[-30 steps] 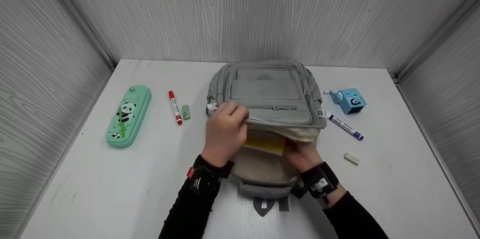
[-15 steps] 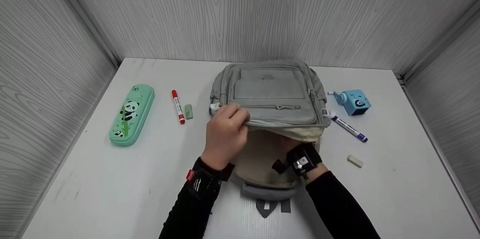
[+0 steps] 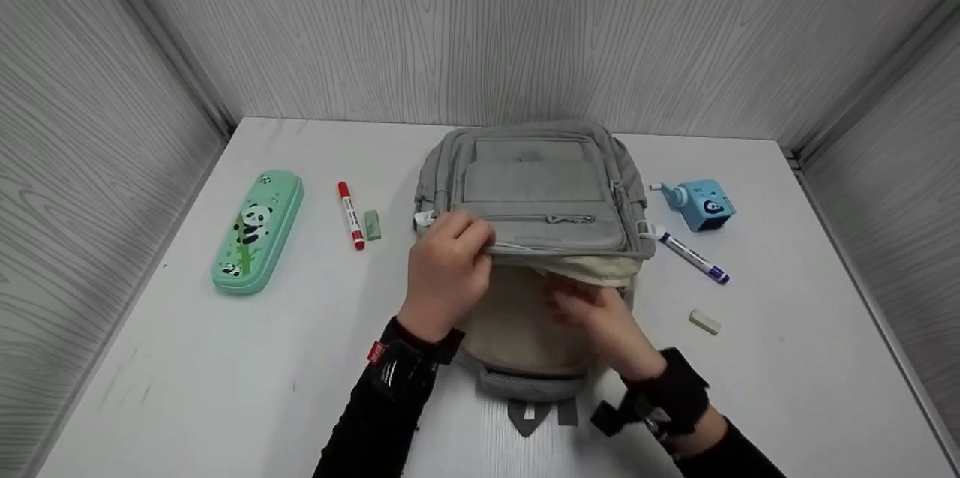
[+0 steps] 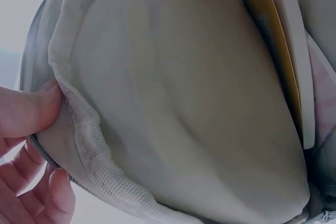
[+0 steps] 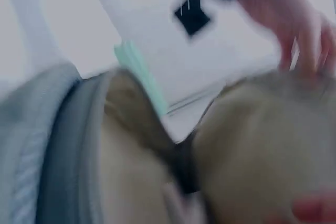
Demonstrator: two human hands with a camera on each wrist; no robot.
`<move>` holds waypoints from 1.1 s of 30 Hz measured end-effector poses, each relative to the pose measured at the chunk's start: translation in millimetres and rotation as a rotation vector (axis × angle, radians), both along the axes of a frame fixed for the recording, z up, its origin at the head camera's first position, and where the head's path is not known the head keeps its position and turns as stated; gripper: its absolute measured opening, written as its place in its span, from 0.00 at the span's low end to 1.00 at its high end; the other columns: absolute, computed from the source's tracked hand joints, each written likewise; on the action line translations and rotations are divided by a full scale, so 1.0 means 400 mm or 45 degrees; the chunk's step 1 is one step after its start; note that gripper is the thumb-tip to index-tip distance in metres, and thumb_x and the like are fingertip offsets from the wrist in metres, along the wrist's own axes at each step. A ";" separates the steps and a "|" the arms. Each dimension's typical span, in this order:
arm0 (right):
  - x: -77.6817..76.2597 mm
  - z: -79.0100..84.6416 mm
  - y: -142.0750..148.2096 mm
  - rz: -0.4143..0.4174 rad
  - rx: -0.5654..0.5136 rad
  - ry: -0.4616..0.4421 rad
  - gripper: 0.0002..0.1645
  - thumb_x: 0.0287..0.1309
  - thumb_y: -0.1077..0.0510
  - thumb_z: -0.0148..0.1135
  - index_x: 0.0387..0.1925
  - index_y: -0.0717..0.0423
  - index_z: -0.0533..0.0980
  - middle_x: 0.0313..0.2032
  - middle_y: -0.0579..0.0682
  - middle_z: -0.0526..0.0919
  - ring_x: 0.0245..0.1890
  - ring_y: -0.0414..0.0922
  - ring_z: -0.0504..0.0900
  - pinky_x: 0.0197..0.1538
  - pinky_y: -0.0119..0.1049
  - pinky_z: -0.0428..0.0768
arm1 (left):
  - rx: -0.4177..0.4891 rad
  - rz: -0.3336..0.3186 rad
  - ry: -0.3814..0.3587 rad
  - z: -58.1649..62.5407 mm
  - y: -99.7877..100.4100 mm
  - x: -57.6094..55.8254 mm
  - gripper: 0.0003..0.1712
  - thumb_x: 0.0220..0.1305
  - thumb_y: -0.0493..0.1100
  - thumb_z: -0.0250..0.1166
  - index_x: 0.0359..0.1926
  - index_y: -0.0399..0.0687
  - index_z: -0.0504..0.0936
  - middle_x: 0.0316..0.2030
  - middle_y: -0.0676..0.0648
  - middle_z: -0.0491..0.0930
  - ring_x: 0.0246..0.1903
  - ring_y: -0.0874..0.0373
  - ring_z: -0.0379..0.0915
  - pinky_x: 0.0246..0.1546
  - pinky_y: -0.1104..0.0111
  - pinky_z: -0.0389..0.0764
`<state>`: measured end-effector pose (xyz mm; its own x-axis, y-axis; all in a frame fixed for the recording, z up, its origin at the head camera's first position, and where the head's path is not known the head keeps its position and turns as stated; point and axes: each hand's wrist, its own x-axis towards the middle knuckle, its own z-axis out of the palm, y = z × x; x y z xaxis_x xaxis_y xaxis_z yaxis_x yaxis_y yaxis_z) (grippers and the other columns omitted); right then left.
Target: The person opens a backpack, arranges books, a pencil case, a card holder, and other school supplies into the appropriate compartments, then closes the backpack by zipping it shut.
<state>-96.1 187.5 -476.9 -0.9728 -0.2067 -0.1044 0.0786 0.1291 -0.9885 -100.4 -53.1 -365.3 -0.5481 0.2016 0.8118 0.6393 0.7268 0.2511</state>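
Closest to me, two black sleeves reach in across the white table (image 3: 202, 380), a dark band on each wrist. A padded grey end and a dark strap (image 3: 527, 418) of the grey backpack (image 3: 536, 185) point toward the person; the bag itself lies in the middle of the table, its mouth gaping this way to show a beige lining. The right hand (image 3: 611, 320) is at that mouth, fingertips by the raised lining; they're blurred, and I can't tell whether they hold anything. The left hand (image 3: 448, 268) pinches the zippered edge of the flap, lifting it, thumb on the fabric and fingers beneath. Inside, upright by one wall, stand a yellow book (image 4: 278, 45) and a white-edged book (image 4: 296, 61), touching, with something pinkish (image 4: 321, 77) next to them.

Off to the right lies a whitish eraser (image 3: 704, 322), then a blue whiteboard marker (image 3: 694, 258) slanting toward the bag. Over on the left sit a mint panda pencil case (image 3: 259, 232), a green eraser (image 3: 373, 225) and, just beside it, a red marker (image 3: 351, 215). Farther back on the right is a blue crank sharpener (image 3: 705, 204), before the wood-grained wall (image 3: 517, 28).
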 end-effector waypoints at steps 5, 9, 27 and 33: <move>0.163 0.240 -0.006 0.344 0.171 0.643 0.07 0.65 0.72 0.55 0.41 0.68 0.79 0.35 0.48 0.85 0.37 0.30 0.82 0.40 0.25 0.80 | -0.083 -0.084 -0.021 -0.029 -0.022 0.014 0.15 0.40 0.22 0.61 0.23 0.47 0.76 0.24 0.49 0.72 0.25 0.55 0.68 0.24 0.66 0.70; 0.161 0.278 0.018 0.100 0.399 1.042 0.14 0.55 0.79 0.59 0.39 0.63 0.81 0.33 0.54 0.84 0.34 0.33 0.80 0.41 0.20 0.77 | -0.175 -0.139 -0.078 -0.060 -0.037 0.036 0.15 0.38 0.23 0.64 0.22 0.48 0.76 0.24 0.51 0.72 0.25 0.56 0.69 0.24 0.68 0.70; 0.100 0.152 0.023 0.563 0.966 0.653 0.16 0.59 0.55 0.70 0.48 0.53 0.82 0.48 0.48 0.83 0.51 0.47 0.80 0.55 0.47 0.78 | -0.341 -0.364 -0.622 -0.168 -0.129 0.082 0.09 0.60 0.46 0.71 0.28 0.49 0.81 0.25 0.53 0.81 0.25 0.62 0.77 0.27 0.71 0.75; 0.119 0.137 0.013 0.550 1.027 0.720 0.16 0.57 0.55 0.71 0.47 0.54 0.82 0.45 0.47 0.83 0.47 0.46 0.79 0.52 0.45 0.77 | -0.163 0.145 -0.925 -0.155 -0.186 -0.032 0.07 0.66 0.40 0.64 0.36 0.42 0.86 0.32 0.43 0.85 0.32 0.50 0.81 0.32 0.58 0.81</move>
<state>-48.5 192.9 -422.3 -0.7837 -0.6162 0.0784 -0.5720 0.6667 -0.4779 -113.1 -127.7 -427.2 -0.9607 0.1802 0.2111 0.2636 0.8307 0.4904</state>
